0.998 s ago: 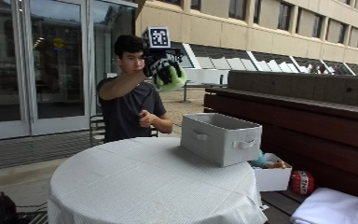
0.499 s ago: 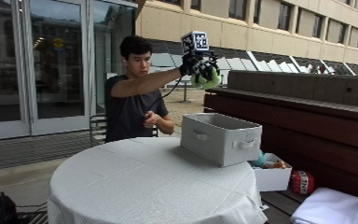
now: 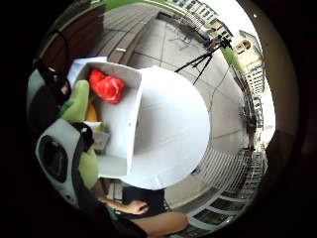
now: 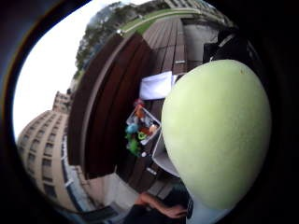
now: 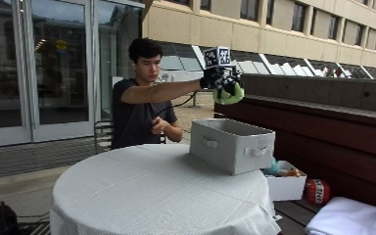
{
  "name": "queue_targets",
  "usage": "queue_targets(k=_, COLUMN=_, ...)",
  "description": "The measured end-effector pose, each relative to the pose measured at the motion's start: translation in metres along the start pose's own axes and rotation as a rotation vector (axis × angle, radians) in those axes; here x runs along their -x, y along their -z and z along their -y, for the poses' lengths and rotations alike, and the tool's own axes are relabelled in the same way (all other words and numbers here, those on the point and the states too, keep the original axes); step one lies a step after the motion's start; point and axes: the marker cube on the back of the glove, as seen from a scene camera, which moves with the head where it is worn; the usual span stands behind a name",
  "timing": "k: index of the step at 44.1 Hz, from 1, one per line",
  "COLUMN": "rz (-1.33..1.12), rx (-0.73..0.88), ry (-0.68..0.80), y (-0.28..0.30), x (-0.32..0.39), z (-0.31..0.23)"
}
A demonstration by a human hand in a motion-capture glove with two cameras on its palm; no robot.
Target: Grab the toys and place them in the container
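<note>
The person sits behind a round desk point(image 5: 155, 196) with a white cloth on it. The gloved right hand point(image 5: 219, 81) is held up high, above the grey container point(image 5: 230, 144) that stands on the desk near its edge. The fingers point(image 5: 229, 89) are curled round a light green toy point(image 5: 229, 95), and it bulges out under them. The toy is up in the air, well above the box and not in it yet.

From the palm, the green toy point(image 4: 217, 133) looks round and smooth, like a soft ball or a plush thing. It fills much of that view, so it sits right against the palm. It looks light and squashy, and I think it will not break if it falls. A round, smooth thing can slip, so it is best to hold it round its fat middle.

Looking down from the hand, a red toy point(image 3: 109, 87) lies inside the container point(image 3: 130, 116) already. On the bench beside the desk is a small white box point(image 5: 286, 186) with more toys point(image 4: 139, 130) in it.

The bare left hand point(image 5: 158, 126) rests near the person's chest and holds nothing I can see.
</note>
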Motion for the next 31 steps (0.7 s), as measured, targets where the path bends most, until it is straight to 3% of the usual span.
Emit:
queue_targets(k=13, rz=0.037, rx=0.251, ry=0.026, y=-0.035, x=-0.015, z=0.002)
queue_targets(k=20, rz=0.087, rx=0.215, ry=0.042, y=-0.031, x=-0.015, z=-0.009)
queue_targets(k=31, rz=0.047, rx=0.16, ry=0.007, y=-0.014, x=-0.076, z=-0.026)
